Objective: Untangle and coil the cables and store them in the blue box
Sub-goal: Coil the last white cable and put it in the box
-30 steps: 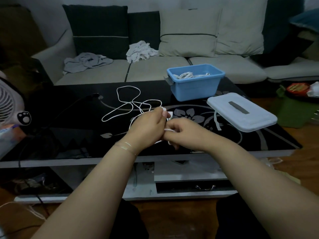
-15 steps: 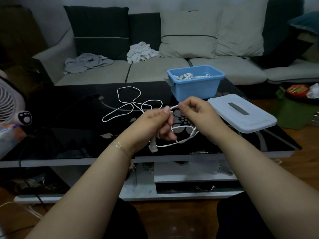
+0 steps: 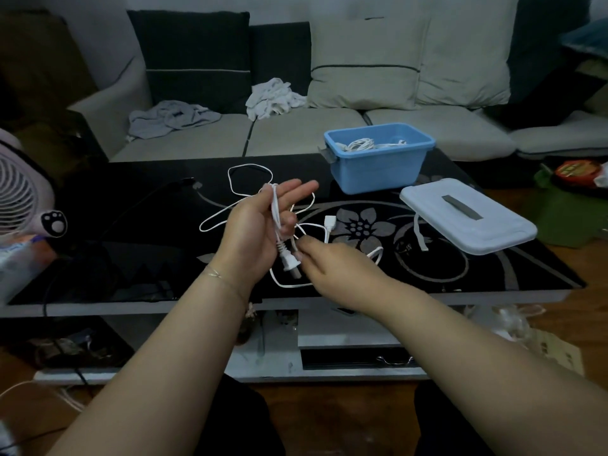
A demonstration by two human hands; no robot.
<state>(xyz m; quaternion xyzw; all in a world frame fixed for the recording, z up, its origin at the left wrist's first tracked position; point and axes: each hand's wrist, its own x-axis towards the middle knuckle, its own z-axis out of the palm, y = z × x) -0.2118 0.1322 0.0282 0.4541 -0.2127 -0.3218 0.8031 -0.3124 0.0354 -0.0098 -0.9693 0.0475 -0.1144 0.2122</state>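
Note:
A white power cable [image 3: 230, 189] lies in loose loops on the black glass table [image 3: 493, 271]. My left hand [image 3: 253, 228] is raised palm up with its long fingers stretched out. The cable runs over the hand at the thumb and down across the palm, and its two-pin plug [image 3: 290, 263] hangs below the hand. My right hand [image 3: 332, 264] pinches the cable just right of the plug. The cable's other connector [image 3: 329, 222] rests on the table. The blue box [image 3: 378, 169] stands behind, with white coiled cables [image 3: 362, 144] inside it.
The box's pale lid [image 3: 467, 222] lies on the table's right side. A black cable [image 3: 148, 202] runs across the table's left part. A fan [image 3: 23, 195] stands at the left edge. The sofa [image 3: 296, 133] with crumpled clothes is behind the table.
My left hand turned palm up and its fingers stretched out, with the cable laid over it. My right hand dropped from beside the box to just right of the hanging plug.

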